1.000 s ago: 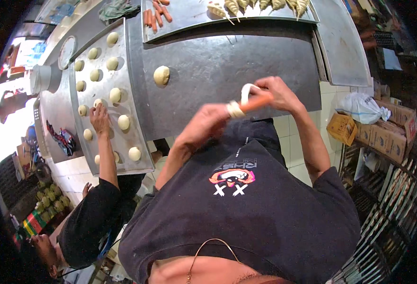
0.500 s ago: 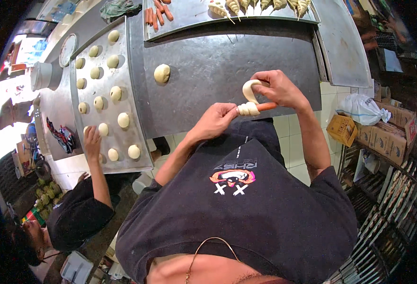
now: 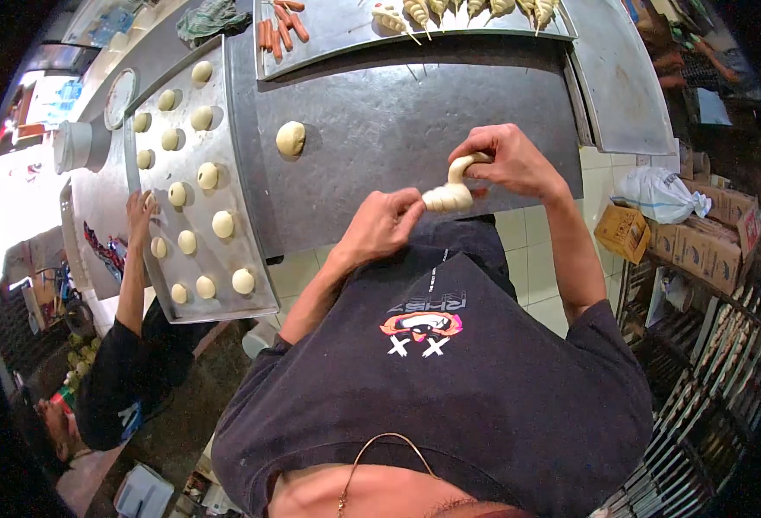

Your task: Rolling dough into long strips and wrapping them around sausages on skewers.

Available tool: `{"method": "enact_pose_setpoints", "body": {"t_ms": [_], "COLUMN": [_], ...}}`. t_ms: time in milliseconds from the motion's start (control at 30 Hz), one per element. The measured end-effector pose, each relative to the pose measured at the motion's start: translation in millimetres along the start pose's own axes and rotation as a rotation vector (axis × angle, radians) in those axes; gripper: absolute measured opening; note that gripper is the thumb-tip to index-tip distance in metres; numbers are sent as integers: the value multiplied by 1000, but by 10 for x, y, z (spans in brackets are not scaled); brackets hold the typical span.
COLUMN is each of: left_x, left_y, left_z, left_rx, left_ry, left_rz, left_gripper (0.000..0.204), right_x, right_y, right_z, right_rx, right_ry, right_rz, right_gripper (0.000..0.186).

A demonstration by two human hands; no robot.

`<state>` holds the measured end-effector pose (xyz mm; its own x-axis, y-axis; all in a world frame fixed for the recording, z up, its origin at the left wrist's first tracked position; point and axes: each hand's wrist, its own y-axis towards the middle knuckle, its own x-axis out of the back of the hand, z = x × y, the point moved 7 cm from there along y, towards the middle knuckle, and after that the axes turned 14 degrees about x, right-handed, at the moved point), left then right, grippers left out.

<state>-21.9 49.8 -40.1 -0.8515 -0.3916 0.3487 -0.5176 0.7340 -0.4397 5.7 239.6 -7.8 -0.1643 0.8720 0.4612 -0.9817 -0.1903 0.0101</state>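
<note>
My left hand (image 3: 378, 226) pinches the left end of a dough-wrapped sausage (image 3: 445, 198) over the front edge of the metal worktable (image 3: 380, 112). My right hand (image 3: 518, 164) grips the free strip of dough (image 3: 462, 166), which curves up from the coiled wrap; a little orange sausage shows below my right fingers. A lone dough ball (image 3: 290, 138) sits on the worktable left of my hands.
A long tray (image 3: 255, 298) of dough balls lies left, where a co-worker's hand (image 3: 138, 220) reaches. Another tray (image 3: 346, 60) holds bare sausages and wrapped pieces at the back. An upright metal sheet or tray (image 3: 622, 95), cartons (image 3: 700, 259) and racks (image 3: 700, 388) stand right.
Coils of dough now cover more of the sausage, leaving less orange showing. My right hand has risen with the strip. The co-worker's hand has moved to the left edge of the long tray.
</note>
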Motion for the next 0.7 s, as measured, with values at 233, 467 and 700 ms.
{"method": "enact_pose_setpoints", "body": {"t_ms": [233,467,700], "left_x": [221,-213,-198], "left_y": [46,2,118], "left_z": [324,75,-101], "left_rx": [95,153,221], "left_ry": [-671,-1567,-984], "left_rz": [-278,513,316], "left_gripper": [28,29,34], "right_x": [-231,-141,-188], "right_y": [-122,-125,-31], "right_z": [267,356,346], "right_rx": [-43,-55,170], "right_ry": [436,568,730], "right_rz": [-334,-687,-905], "right_gripper": [25,18,15]}}
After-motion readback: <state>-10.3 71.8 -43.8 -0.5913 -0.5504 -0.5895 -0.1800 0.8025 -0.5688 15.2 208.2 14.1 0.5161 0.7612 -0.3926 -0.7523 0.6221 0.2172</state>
